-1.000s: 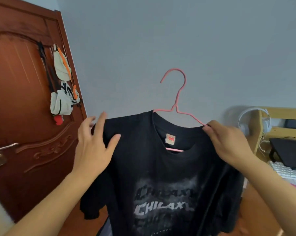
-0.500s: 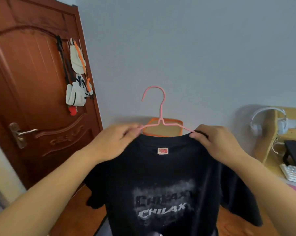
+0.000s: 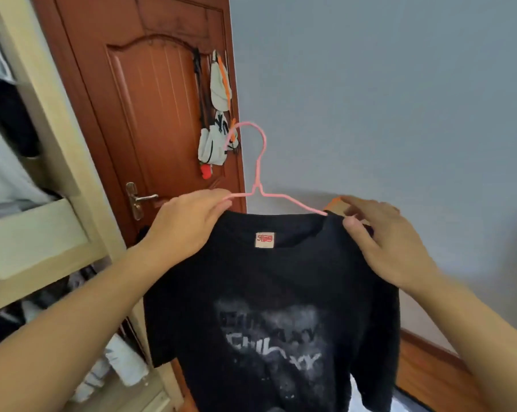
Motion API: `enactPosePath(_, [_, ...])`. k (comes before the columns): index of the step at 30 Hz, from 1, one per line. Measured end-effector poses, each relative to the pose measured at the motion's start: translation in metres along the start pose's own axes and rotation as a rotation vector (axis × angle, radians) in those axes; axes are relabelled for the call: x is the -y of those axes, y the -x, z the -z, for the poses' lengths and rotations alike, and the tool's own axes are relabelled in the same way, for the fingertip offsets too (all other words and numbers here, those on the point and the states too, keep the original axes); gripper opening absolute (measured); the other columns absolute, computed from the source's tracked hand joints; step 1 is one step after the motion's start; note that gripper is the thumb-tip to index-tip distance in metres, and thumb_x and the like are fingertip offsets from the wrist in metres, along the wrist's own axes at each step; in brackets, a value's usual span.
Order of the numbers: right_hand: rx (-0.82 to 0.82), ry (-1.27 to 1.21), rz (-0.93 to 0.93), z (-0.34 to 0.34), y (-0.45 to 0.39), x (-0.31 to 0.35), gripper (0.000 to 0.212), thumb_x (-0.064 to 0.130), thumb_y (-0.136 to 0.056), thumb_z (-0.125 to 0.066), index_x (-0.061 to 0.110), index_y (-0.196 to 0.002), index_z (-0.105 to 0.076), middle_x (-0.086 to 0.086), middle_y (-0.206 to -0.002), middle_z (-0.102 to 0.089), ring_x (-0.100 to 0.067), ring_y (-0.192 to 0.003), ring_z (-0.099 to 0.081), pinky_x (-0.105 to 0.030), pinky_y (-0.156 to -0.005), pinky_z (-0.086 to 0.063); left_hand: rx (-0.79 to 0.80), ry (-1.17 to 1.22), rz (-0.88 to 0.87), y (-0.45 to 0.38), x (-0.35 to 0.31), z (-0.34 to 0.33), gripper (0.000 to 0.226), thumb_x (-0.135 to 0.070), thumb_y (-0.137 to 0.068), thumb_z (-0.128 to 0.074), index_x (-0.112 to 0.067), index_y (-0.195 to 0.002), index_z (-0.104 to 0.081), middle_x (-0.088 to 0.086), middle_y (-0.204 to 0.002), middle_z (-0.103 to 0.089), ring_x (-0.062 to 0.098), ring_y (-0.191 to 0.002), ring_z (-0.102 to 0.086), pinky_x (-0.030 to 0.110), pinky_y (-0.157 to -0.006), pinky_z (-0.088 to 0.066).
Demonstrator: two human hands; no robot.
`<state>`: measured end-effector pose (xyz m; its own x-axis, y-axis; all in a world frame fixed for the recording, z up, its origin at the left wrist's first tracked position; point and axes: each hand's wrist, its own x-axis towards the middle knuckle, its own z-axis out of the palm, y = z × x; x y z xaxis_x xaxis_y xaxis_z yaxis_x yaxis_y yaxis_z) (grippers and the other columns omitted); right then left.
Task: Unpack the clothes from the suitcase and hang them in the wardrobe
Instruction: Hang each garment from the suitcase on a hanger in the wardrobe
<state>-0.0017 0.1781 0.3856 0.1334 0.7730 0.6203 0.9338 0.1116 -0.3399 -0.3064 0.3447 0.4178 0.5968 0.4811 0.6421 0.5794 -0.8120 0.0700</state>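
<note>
1. A black cotton T-shirt with white print (image 3: 269, 307) hangs on a thin pink wire hanger (image 3: 258, 185) at frame centre.
2. Left hand (image 3: 188, 224) grips the hanger's left shoulder — fingers curled.
3. Right hand (image 3: 385, 236) pinches the shirt's right shoulder — thumb on the cloth.

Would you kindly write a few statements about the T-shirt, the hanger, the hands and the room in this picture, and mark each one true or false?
1. The black T-shirt is on a pink wire hanger. True.
2. The left hand grips the T-shirt's shoulder where the hanger arm enters it. True.
3. The hanger's hook is already over a wardrobe rail. False: it is free in the air, in front of the wall and door.
4. The right hand is down at the T-shirt's hem. False: it is at the shoulder, by the collar.
5. Bags hang on the brown door. True.
</note>
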Motion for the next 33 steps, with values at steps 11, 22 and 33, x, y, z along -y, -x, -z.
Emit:
enactPosePath(11, [0.519,-0.566,0.158,-0.119,-0.112,0.269,0.041,0.032,-0.094,-0.061,0.055,-0.128,-0.058,0.002,-0.114,-0.072,-0.014,-0.105,-0.069,-0.036,-0.093,-0.056,-0.067,-0.059,0.253,0.064,0.272,0.154,0.037,-0.044,-0.107,-0.041,-0.025,-0.075,-0.048,-0.006,-0.064,-0.053,0.012,-0.064,-0.054,0.04,-0.059,-0.04])
enactPosePath(22, [0.302,-0.551,0.216,-0.191,-0.244,0.525,0.025,0.033,-0.094,-0.064,0.055,-0.102,-0.073,0.027,-0.112,-0.07,0.002,-0.11,-0.063,-0.021,-0.099,-0.046,-0.114,-0.1,0.445,0.069,0.471,0.341,0.035,-0.05,-0.105,-0.043,-0.029,-0.128,-0.061,0.005,-0.123,-0.058,0.027,-0.12,-0.055,0.046,-0.109,-0.043])
enactPosePath(33, [-0.238,-0.194,0.377,-0.189,-0.375,0.713,0.037,0.006,-0.097,-0.053,0.03,-0.113,-0.076,-0.01,-0.117,-0.071,-0.035,-0.106,-0.063,-0.036,-0.087,-0.05,-0.53,-1.153,0.526,0.222,0.534,0.578,0.051,-0.034,-0.089,-0.047,-0.013,-0.133,-0.064,0.024,-0.138,-0.05,0.044,-0.131,-0.041,0.055,-0.11,-0.037])
